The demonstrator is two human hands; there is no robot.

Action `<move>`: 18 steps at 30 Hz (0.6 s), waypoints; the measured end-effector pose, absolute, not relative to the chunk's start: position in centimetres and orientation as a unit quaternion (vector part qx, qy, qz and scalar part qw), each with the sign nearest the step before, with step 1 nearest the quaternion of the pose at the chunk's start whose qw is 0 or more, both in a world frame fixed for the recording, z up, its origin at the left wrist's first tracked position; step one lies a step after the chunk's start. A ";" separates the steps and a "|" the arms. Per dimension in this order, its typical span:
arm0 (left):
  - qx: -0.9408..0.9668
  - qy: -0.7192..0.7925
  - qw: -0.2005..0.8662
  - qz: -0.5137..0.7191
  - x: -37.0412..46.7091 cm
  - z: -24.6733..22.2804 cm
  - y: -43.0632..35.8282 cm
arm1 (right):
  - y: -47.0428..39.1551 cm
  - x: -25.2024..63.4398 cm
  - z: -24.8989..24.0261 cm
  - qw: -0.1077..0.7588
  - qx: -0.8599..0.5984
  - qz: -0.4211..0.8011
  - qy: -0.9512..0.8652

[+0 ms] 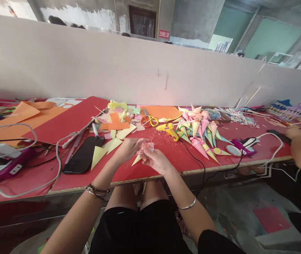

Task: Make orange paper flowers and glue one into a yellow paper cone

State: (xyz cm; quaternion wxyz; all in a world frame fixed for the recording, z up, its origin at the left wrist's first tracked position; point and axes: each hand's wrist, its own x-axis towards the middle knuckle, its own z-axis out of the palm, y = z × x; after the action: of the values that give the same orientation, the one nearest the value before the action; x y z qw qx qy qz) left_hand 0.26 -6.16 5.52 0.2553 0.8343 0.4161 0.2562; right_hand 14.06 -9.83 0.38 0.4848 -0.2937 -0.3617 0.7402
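My left hand and my right hand meet just above the table's front edge. Between their fingertips is a crumpled, see-through pinkish piece of film; my right thumb and fingers close on it, and my left fingers pinch at its far side. A pointed pale yellow paper piece shows below the hands; whether it is held or lies on the table cannot be made out. Cut yellow paper pieces lie left of my left hand. A yellow glue gun rests beyond my right hand.
Paper cones are heaped on the right, near scissors. A black phone lies left. Power strips and cords cross the red table. Another person's hand is far right. A pale partition stands behind.
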 end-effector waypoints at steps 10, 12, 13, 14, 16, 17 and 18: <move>0.848 0.411 0.215 0.256 -0.3 4.9 -5.8 | -10.0 14.2 0.6 0.478 -0.273 0.772 -0.318; 0.849 0.411 0.219 0.251 -0.4 4.9 -5.8 | -10.0 14.2 0.5 0.480 -0.259 0.778 -0.311; 0.849 0.411 0.218 0.249 -0.4 4.9 -5.8 | -10.0 14.2 0.5 0.482 -0.255 0.779 -0.309; 0.849 0.412 0.216 0.248 -0.5 4.9 -5.7 | -10.0 14.3 0.4 0.483 -0.254 0.780 -0.306; 0.849 0.414 0.215 0.248 -0.6 4.8 -5.7 | -10.0 14.3 0.5 0.490 -0.261 0.777 -0.296; 0.848 0.417 0.215 0.248 -0.6 4.8 -5.7 | -10.0 14.3 0.5 0.496 -0.269 0.773 -0.290; 0.846 0.420 0.216 0.247 -0.7 4.8 -5.7 | -10.0 14.3 0.6 0.504 -0.278 0.766 -0.286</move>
State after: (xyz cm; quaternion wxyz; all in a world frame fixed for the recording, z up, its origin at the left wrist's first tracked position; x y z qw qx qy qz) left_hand -0.66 -5.74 4.79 0.2161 0.8461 0.4199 0.2472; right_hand 14.31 -10.04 0.58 0.5045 -0.2784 -0.2863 0.7655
